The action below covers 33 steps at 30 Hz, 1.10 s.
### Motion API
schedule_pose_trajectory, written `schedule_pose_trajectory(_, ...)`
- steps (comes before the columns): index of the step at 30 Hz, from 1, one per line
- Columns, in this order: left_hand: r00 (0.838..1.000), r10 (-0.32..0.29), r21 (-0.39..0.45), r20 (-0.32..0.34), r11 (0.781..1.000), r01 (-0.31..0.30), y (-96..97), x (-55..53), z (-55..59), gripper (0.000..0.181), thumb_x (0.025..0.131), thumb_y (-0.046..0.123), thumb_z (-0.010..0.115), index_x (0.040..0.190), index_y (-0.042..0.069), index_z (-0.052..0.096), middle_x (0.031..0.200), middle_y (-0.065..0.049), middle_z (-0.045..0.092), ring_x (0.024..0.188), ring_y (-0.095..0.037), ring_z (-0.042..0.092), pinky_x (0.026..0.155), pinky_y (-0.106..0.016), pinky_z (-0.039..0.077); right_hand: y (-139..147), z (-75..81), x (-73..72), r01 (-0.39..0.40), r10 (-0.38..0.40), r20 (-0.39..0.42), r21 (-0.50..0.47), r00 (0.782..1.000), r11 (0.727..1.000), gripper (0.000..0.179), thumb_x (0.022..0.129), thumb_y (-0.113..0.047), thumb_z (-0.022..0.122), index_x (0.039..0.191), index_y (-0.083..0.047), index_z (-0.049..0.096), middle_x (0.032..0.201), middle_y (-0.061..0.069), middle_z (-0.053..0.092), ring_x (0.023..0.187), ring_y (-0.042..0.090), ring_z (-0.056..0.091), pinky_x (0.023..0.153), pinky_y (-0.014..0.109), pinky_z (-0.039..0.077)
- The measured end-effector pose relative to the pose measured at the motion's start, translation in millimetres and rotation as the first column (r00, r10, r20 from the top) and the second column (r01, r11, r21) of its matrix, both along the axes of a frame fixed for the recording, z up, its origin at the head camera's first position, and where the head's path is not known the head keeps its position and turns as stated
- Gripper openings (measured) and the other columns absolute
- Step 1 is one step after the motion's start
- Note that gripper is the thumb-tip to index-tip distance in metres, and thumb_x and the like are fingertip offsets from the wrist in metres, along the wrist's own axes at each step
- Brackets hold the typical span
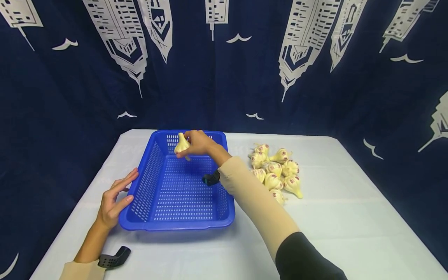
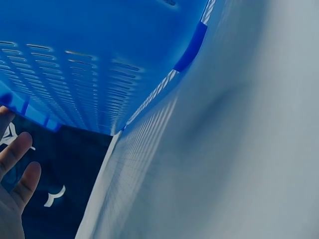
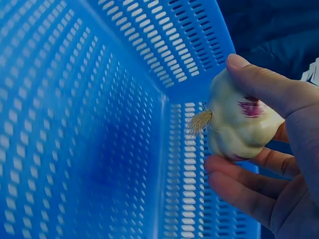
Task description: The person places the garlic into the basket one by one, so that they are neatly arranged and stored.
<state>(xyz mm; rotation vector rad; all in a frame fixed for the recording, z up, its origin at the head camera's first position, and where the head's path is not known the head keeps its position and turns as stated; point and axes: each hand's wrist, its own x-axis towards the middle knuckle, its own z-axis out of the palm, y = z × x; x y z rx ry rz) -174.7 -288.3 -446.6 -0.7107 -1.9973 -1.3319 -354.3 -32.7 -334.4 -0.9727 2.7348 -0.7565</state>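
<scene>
My right hand [image 1: 198, 143] grips a garlic bulb [image 1: 182, 144] over the far end of a blue plastic basket [image 1: 176, 225]. In the right wrist view the thumb lies on one side of the bulb [image 3: 239, 117] and the fingers on the other, its dry roots facing the basket floor [image 3: 99, 149]. Fairly straight fingers of my left hand [image 1: 113, 200] rest at the basket's left rim. The left wrist view shows the basket's slotted outer wall [image 2: 75, 64] with part of the left hand [image 2: 15, 184] beside it.
Several garlic bulbs [image 1: 274, 169] lie in a loose pile on the white table [image 1: 336, 217], right of the basket. Behind the table hangs a dark blue cloth [image 1: 210, 89] printed with white buildings. Each wrist carries a black strap piece [image 1: 117, 257].
</scene>
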Motion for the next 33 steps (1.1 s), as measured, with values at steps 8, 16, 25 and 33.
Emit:
schedule_pose_trajectory(8, 1.0, 0.023, -0.04, -0.009, 0.999, -0.024, -2.3, -0.2, 3.4, 0.059, 0.072, -0.004, 0.051, 0.13, -0.01, 0.058, 0.142, -0.019, 0.053, 0.112, -0.014, 0.052, 0.082, -0.024, 0.039, -23, -19.0, 4.2, 0.03, -0.028, 0.064, -0.037, 0.998, 0.999, 0.059, 0.073, -0.034, 0.088, 0.117, -0.004, 0.063, 0.088, 0.003, 0.065, 0.07, 0.014, 0.061, 0.057, 0.024, 0.052)
schedule_pose_trajectory(16, 0.999, 0.018, -0.055, -0.029, 0.998, -0.019, -4.2, -1.4, 2.2, 0.06, 0.072, -0.003, 0.052, 0.131, -0.009, 0.058, 0.141, -0.023, 0.053, 0.111, -0.016, 0.052, 0.081, -0.025, 0.038, -36, -27.9, 5.3, 0.14, -0.131, 0.127, -0.058, 0.983, 0.988, 0.064, 0.073, -0.033, 0.088, 0.123, -0.003, 0.06, 0.094, 0.005, 0.062, 0.069, 0.015, 0.061, 0.058, 0.025, 0.053)
schedule_pose_trajectory(25, 0.999, 0.03, -0.062, -0.034, 0.998, -0.032, -5.7, 0.3, 0.0, 0.06, 0.071, -0.002, 0.052, 0.131, -0.009, 0.058, 0.141, -0.022, 0.053, 0.111, -0.016, 0.052, 0.081, -0.025, 0.038, -49, -50.3, 7.2, 0.245, -0.235, 0.108, -0.08, 0.966, 0.966, 0.064, 0.073, -0.034, 0.088, 0.123, -0.004, 0.062, 0.097, 0.003, 0.064, 0.083, 0.015, 0.059, 0.074, 0.025, 0.048)
schedule_pose_trajectory(33, 0.999, 0.031, -0.065, -0.041, 0.997, -0.033, -6.2, 0.5, 1.4, 0.06, 0.071, -0.002, 0.053, 0.13, -0.009, 0.059, 0.14, -0.023, 0.054, 0.111, -0.016, 0.053, 0.08, -0.026, 0.039, -50, -59.8, 6.2, 0.246, -0.238, 0.105, -0.075, 0.966, 0.966, 0.061, 0.073, -0.03, 0.088, 0.122, -0.002, 0.063, 0.098, 0.004, 0.066, 0.082, 0.015, 0.058, 0.075, 0.025, 0.049)
